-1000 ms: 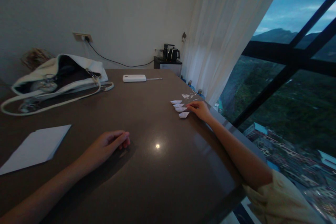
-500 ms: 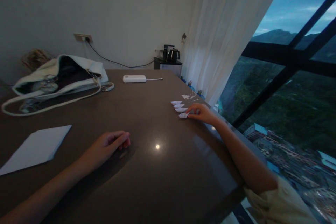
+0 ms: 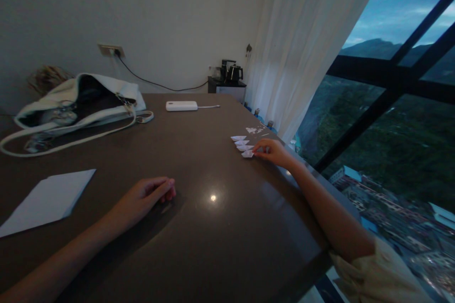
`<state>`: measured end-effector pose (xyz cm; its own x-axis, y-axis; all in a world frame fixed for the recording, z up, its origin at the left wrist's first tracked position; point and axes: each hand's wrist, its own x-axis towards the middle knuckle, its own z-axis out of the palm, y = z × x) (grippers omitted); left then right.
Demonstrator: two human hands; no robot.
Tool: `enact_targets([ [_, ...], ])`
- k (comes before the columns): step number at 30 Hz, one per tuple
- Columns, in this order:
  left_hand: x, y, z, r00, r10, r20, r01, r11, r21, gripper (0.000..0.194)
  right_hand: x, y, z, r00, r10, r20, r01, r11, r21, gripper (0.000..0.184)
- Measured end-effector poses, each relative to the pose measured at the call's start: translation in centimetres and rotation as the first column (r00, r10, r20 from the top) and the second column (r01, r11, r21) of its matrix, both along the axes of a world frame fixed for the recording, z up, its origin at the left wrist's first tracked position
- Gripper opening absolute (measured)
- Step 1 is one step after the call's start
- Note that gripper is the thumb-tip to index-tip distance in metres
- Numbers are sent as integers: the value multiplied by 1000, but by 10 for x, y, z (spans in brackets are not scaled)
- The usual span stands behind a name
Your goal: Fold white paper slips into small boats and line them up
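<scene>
My right hand (image 3: 272, 151) is at the table's right side, thumb and fingers pinching the right end of a small folded white paper boat (image 3: 247, 154). This boat is the nearest in a short row of several similar paper boats (image 3: 240, 143), lying close together. My left hand (image 3: 156, 191) rests on the dark tabletop with its fingers curled in and the thumb laid over them; nothing shows in it. To the left of that forearm lies a stack of white paper (image 3: 48, 201).
Small white paper scraps (image 3: 254, 130) lie behind the boats, near the table's right edge. A white power bank (image 3: 181, 106) with a short cable sits at the back. An open white handbag (image 3: 124, 92) with a long strap takes up the back left. A window (image 3: 373, 142) borders the right.
The nearest paper boat has shifted slightly back toward the row and turned a little under my right fingers. My left hand has stayed in place.
</scene>
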<state>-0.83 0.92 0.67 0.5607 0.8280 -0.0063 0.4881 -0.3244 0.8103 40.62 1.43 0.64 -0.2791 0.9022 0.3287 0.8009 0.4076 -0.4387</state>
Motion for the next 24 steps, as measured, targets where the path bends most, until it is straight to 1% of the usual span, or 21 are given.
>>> enact_targets([
  [6,1,-1,2,1000,5,3,-5,999,-44,45,-3,-2,3,1000,-14,8,14,1000,7,16],
  [11,1,0,2,1000,-2,7,3,1000,-23,45,-5,-6,8,1000,-30,9,30,999,30,19],
  [17,0,-2,3,1000,-11,0,11,1000,-8,45,-6,-12,15,991,-132,-23,134,983,124,22],
  [20,0,-2,2,1000,-18,0,18,1000,-11,44,-13,-16,20,985,-168,-39,172,972,158,23],
  [24,1,-3,3,999,-33,19,34,999,-13,43,-34,-22,26,988,-149,-46,155,975,158,24],
])
